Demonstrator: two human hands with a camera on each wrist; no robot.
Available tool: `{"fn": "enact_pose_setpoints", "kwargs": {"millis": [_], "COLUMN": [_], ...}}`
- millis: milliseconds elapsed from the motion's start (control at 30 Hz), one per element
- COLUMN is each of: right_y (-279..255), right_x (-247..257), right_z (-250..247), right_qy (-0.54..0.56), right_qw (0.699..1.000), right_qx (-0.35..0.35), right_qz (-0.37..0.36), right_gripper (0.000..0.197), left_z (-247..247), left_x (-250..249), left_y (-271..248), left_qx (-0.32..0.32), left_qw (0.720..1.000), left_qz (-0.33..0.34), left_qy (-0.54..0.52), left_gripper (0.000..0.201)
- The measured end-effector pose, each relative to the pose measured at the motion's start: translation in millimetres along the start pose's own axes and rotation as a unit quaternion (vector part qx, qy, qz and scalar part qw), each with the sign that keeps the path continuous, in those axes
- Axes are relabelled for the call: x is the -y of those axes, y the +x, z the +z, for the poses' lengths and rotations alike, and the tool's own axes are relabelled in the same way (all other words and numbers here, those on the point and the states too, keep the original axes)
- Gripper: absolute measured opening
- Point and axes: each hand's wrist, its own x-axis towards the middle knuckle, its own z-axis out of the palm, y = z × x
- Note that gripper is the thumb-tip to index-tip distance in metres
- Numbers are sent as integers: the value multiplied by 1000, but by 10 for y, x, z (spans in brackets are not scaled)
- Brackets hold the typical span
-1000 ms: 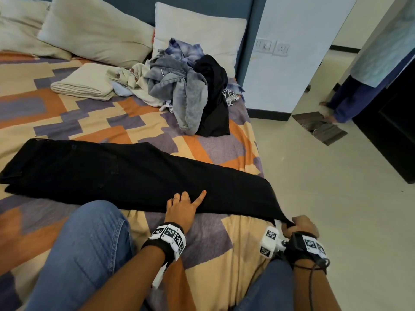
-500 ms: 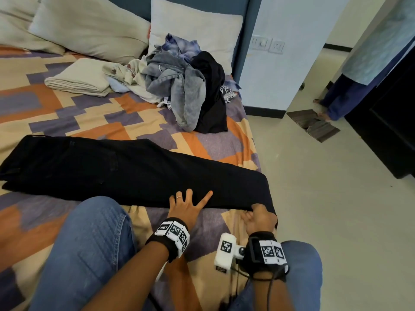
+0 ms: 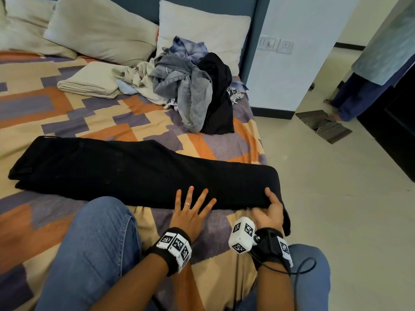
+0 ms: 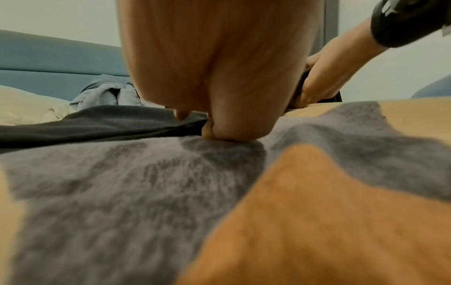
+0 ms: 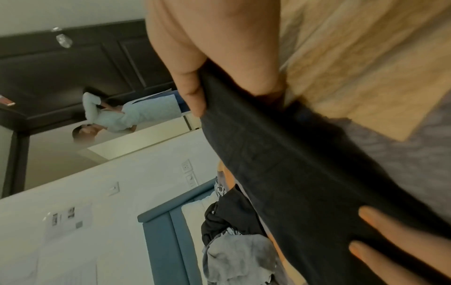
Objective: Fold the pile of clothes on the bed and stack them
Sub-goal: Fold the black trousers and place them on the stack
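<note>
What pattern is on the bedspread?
Blocky geometric patches of orange, purple-grey and cream on the woven bedspread; clearest in the head view.

Three pale pillows (image 3: 101, 30) lean against a blue headboard (image 3: 251, 30); a patterned orange, purple and cream blanket (image 3: 56, 113) covers the bed; wall sockets (image 3: 276, 44) sit right of the headboard; a grey mat (image 3: 323, 125) lies on the pale floor (image 3: 336, 221), beside a standing person (image 3: 377, 70); a dark door (image 3: 397, 131) stands at the right edge.

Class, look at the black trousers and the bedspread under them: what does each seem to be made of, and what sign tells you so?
Black trousers: probably a matte woven cotton or denim; they reflect no shine and hold a firm folded edge where the right hand grips them. Bedspread: likely a brushed, fleecy blanket fabric; the left wrist view shows a fuzzy nap.
</note>
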Motion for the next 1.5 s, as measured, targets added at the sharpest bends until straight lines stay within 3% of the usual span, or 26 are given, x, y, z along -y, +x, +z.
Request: {"fn": "enact_pose_setpoints", "kwargs": {"millis": [67, 167, 233, 333, 400, 467, 500, 533, 600, 633, 700, 733, 767, 800, 867, 933, 1000, 1067, 1133, 1200, 1267, 1400, 1433, 1500], "right_y": [422, 124, -70, -142, -228, -306, -376, -444, -592, -640, -686, -623, -632, -628, -623, -554, -402, -296, -182, -43, 136, 485, 529, 577], "right_x": [-45, 228, 367, 318, 241, 79, -54, -213, -615, -825, -1276, -1485, -1662, -1785, -1913, -1853, -1723, -1567, -1453, -1325, -1178, -917, -880, -817], "right_z": [-218, 98, 316, 527, 711, 919, 1058, 1190, 1499, 1618, 1746, 1731, 1721, 1686, 1628, 1583, 1536, 1531, 1589, 1707, 1853, 2047, 2079, 2132], "right_qy": [9, -5, 35, 21, -10, -127, -231, -338, -499, -584, -742, -793, -822, -839, -839, -821, -802, -767, -714, -667, -682, -787, -795, -785], "right_qw": [1000, 992, 984, 975, 964, 931, 894, 837, 699, 609, 373, 270, 200, 169, 178, 211, 254, 337, 428, 473, 468, 369, 360, 382], "right_qx": [5, -56, -68, -5, 22, 65, 83, 96, 199, 279, 409, 441, 462, 470, 479, 495, 509, 502, 448, 358, 298, 362, 378, 390], "right_qz": [-19, -116, -158, -220, -264, -335, -376, -420, -472, -458, -379, -322, -264, -216, -188, -191, -184, -215, -327, -450, -476, -337, -308, -292], "right_gripper": [82, 53, 72, 82, 86, 84, 81, 75, 61, 63, 78, 86, 88, 87, 83, 78, 66, 47, 34, 33, 33, 42, 42, 40], "left_z": [31, -65, -188, -405, -685, -1023, -1187, -1319, -1474, -1515, -1451, -1359, -1229, -1118, -868, -722, -627, -565, -484, -397, -352, -332, -332, -321], "left_x": [-4, -49, -50, 122, 331, 650, 865, 1090, 1625, 1919, 2511, 2767, 2998, 3132, 3276, 3267, 3331, 3457, 3580, 3626, 3591, 3460, 3443, 3439], "left_y": [38, 101, 161, 311, 342, 289, 244, 205, 64, -33, -237, -340, -455, -553, -701, -752, -693, -592, -482, -396, -366, -465, -487, -501], "left_qx": [21, 68, 98, 128, 115, 68, 37, 6, -72, -117, -195, -203, -186, -160, -101, -106, -99, -58, -7, 1, -20, -132, -160, -196], "left_qw": [1000, 996, 991, 971, 911, 797, 753, 721, 648, 603, 518, 489, 490, 514, 561, 599, 665, 724, 761, 785, 811, 826, 829, 836], "left_qz": [-5, -21, -32, -23, -25, -64, -92, -117, -168, -198, -264, -304, -350, -393, -442, -446, -427, -422, -438, -434, -417, -379, -375, -376], "left_qy": [-23, -52, -85, -199, -395, -597, -651, -683, -740, -763, -790, -792, -776, -745, -693, -656, -605, -542, -479, -442, -409, -396, -383, -347], "left_gripper": [71, 76, 76, 67, 47, 34, 30, 28, 26, 27, 45, 58, 68, 74, 75, 57, 38, 41, 50, 48, 38, 30, 29, 30]}}
